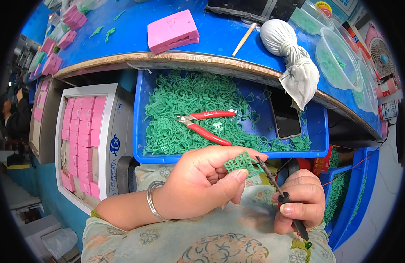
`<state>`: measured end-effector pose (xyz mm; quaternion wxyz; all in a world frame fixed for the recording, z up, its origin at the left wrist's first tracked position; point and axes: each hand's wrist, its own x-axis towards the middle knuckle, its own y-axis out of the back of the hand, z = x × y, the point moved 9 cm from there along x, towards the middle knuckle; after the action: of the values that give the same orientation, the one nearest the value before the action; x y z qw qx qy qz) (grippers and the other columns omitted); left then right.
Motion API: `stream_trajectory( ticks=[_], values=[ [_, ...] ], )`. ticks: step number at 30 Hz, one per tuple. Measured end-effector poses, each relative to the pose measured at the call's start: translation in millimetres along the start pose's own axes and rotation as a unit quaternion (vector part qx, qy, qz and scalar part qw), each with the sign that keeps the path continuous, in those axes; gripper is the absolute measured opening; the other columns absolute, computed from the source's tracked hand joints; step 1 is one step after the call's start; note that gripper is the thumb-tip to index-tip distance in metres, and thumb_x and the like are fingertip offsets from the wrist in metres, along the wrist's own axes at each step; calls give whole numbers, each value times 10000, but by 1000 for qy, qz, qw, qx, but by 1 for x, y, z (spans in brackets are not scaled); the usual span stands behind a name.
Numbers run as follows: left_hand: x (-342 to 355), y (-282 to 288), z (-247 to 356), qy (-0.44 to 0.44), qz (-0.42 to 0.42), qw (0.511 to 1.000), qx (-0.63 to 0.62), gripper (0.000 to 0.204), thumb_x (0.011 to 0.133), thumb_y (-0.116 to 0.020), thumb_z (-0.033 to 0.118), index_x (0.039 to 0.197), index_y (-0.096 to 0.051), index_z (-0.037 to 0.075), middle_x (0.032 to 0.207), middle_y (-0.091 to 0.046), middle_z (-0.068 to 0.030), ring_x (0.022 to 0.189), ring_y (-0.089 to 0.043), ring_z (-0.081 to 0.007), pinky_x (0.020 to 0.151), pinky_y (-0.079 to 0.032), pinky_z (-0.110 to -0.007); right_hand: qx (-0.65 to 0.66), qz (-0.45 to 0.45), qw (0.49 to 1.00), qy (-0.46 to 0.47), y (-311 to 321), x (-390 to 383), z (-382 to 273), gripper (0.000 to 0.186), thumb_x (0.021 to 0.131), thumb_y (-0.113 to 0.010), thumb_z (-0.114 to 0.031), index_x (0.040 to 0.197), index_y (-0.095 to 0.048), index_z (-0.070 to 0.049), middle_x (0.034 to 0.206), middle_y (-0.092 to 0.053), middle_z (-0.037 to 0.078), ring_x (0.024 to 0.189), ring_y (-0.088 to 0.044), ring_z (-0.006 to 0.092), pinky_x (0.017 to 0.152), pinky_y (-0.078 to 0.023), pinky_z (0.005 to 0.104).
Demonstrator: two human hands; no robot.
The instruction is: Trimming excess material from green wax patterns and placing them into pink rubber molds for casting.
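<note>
My left hand (207,182) pinches a small green openwork wax piece (239,163) between thumb and fingers, with a thin loop at its right side. In my right hand (301,201) is a pen-shaped tool (269,174) resembling a soldering iron, with a black handle, a metal shaft and a dark tip. Its tip points up and left, right beside the loop; whether they touch I cannot tell. Just beyond my hands, red-handled cutters (207,120) lie spread on a heap of green wax pieces (180,101) in a blue tray (231,154).
A phone (286,115) rests in the tray's right part. On the blue table (123,35) are a pink block (174,30), a brush-like stick (244,39), a tied cloth bundle (290,52) and clear bowls (338,59). Pink blocks fill a white-framed case (107,144) at left; blue bins (358,193) stand right.
</note>
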<state>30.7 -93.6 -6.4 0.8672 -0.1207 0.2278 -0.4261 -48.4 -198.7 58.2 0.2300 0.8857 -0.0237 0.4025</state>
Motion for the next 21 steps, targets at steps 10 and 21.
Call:
stream_trajectory(
  ticks=[10, 21],
  values=[
    [0, 0, 0, 4, 2, 1000, 7, 321, 885, -426, 41, 1180, -479, -74, 617, -552, -60, 511, -493, -74, 487, -407, -198, -2, 8, 1000, 4, 0, -1, 0, 266, 766, -682, -259, 962, -603, -96, 769, -545, 52, 505, -533, 133, 419, -334, 231],
    [-1, 2, 0, -1, 6, 1000, 7, 321, 888, -431, 53, 1181, -481, -68, 616, -560, -63, 507, -487, -66, 488, -407, -192, 0, -7, 1000, 4, -2, -2, 0, 275, 756, -690, -242, 969, -590, -98, 792, -549, 62, 509, -542, 140, 432, -348, 238]
  ],
)
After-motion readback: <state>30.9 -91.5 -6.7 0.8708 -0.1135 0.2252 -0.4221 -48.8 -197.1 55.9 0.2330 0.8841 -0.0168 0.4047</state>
